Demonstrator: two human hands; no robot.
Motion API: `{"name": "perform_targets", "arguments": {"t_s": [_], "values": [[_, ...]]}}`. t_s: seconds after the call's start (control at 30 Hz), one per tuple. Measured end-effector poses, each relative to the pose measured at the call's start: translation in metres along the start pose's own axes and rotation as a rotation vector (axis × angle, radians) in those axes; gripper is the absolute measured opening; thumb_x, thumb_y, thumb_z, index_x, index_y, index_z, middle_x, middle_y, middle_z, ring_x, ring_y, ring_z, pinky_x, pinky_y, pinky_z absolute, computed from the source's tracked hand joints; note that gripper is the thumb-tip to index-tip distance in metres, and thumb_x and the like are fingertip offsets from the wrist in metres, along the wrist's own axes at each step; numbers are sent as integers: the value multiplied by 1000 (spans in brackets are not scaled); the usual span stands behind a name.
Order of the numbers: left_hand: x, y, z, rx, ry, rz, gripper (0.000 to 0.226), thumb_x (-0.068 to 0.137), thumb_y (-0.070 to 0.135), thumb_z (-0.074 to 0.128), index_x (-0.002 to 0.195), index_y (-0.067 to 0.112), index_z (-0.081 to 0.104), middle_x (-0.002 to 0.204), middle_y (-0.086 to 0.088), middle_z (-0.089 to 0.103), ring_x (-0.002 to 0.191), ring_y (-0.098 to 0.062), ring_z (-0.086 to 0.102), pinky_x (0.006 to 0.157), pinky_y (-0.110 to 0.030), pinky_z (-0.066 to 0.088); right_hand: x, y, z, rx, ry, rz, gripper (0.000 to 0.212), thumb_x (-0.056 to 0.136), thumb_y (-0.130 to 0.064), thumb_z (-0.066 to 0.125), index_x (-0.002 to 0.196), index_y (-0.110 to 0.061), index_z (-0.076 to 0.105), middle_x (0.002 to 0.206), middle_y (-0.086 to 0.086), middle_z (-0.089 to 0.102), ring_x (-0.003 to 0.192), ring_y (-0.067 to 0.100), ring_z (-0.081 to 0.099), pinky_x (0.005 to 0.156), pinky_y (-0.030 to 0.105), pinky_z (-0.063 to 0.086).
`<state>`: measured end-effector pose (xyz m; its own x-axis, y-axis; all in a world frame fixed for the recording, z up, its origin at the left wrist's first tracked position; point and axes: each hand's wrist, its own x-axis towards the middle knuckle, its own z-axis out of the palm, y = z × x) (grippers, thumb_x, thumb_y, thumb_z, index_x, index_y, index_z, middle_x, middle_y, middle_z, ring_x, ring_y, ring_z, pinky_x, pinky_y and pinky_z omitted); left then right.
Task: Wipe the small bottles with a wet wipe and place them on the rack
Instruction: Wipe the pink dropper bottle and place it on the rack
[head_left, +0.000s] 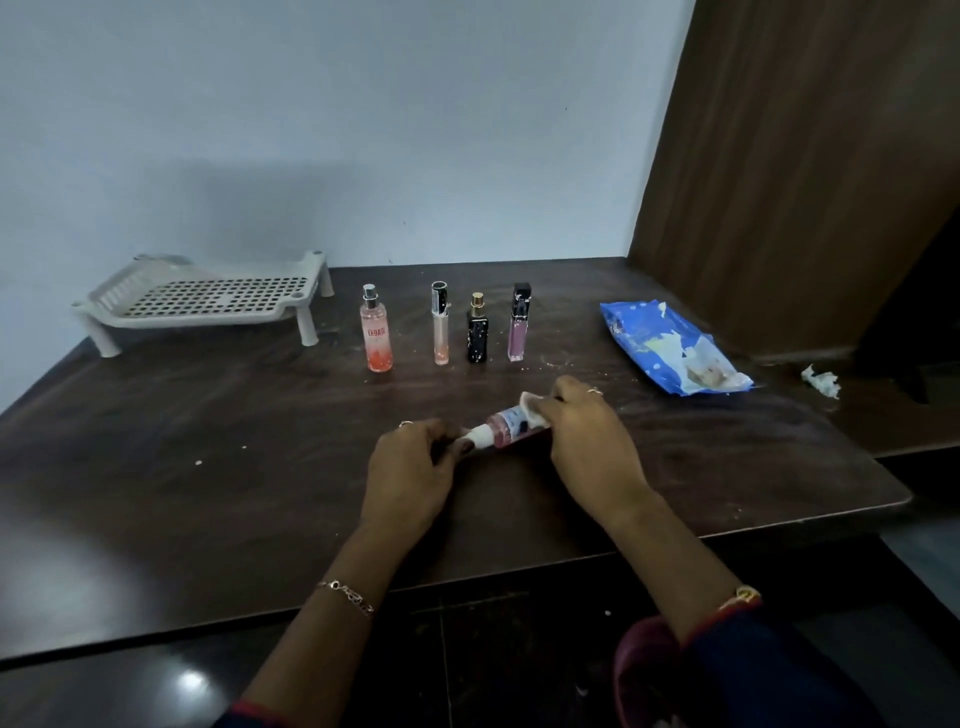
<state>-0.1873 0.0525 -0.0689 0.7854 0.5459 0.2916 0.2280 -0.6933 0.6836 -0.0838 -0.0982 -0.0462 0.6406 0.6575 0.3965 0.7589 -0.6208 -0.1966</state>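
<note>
Left hand (410, 467) pinching pink bottle (501, 427) cap, right hand (587, 436) gripping wipe (531, 402) round its body

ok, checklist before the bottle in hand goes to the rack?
1. Grip on small pink bottle: ok. The left hand pinches the cap end and the right hand wraps the body.
2. Wet wipe on bottle: ok. It is pressed to the base end under the right hand.
3. Bottle fully wiped: cannot tell.
4. Rack free: ok. Nothing is on its deck.
5. Way to rack: probably ok. The four standing bottles are behind the hands, right of the rack.
6. All bottles racked: not ok. Those four stand on the table.
</note>
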Motion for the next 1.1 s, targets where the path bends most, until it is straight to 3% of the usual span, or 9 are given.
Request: {"name": "perform_targets", "arguments": {"t_s": [0.1, 0.2, 0.27, 0.57, 0.67, 0.87, 1.1], "values": [[0, -3, 1, 100, 22, 59, 21, 85, 29, 64, 104, 27, 71, 95, 5, 72, 90, -15, 61, 84, -34, 47, 5, 8, -6, -33, -13, 60, 30, 92, -11, 44, 116, -11, 62, 108, 11, 52, 97, 29, 53, 81, 37, 46], [-1, -3, 3, 251, 58, 60, 26, 86, 37, 60, 112, 35, 65, 106, 11, 66, 108, -16, 50, 95, -38, 29, 9, -1, -8, -77, -50, 63, 27, 89, -4, 46, 110, -10, 63, 121, 13, 51, 103, 30, 53, 82, 37, 46], [-2, -1, 5, 309, 65, 86, 27, 86, 40, 59, 113, 37, 63, 108, 13, 64, 109, -14, 49, 97, -39, 23, 11, -7, -9, -115, -56, 79, 26, 89, -3, 46, 106, -11, 63, 124, 12, 49, 106, 28, 52, 82, 36, 47], [9, -5, 6, 449, 76, 123, 24, 89, 42, 51, 107, 34, 63, 106, 10, 63, 108, -15, 49, 92, -38, 17, 5, -40, 5, -105, -60, -82, 18, 94, -15, 44, 106, -12, 57, 108, 5, 46, 97, 25, 49, 64, 32, 41], [11, -7, 7, 493, 87, 126, 26, 89, 43, 50, 110, 34, 62, 108, 11, 62, 108, -14, 48, 92, -39, 18, 5, -29, 3, -136, -82, -91, 25, 94, -17, 43, 116, -13, 54, 111, 7, 45, 99, 26, 48, 68, 39, 49], [8, -9, 9, 505, 82, 132, 27, 91, 41, 48, 113, 34, 61, 112, 12, 59, 108, -13, 48, 95, -41, 20, 13, -17, -1, -162, -30, 111, 30, 93, -6, 46, 120, -15, 56, 129, 8, 43, 113, 24, 47, 84, 35, 49], [7, -12, 9, 516, 112, 127, 27, 93, 41, 43, 100, 30, 66, 103, 10, 60, 103, -14, 48, 89, -38, 14, 3, -49, 13, -129, -20, -79, 17, 93, -13, 44, 107, -13, 54, 108, 5, 47, 99, 24, 49, 69, 34, 46]]}}
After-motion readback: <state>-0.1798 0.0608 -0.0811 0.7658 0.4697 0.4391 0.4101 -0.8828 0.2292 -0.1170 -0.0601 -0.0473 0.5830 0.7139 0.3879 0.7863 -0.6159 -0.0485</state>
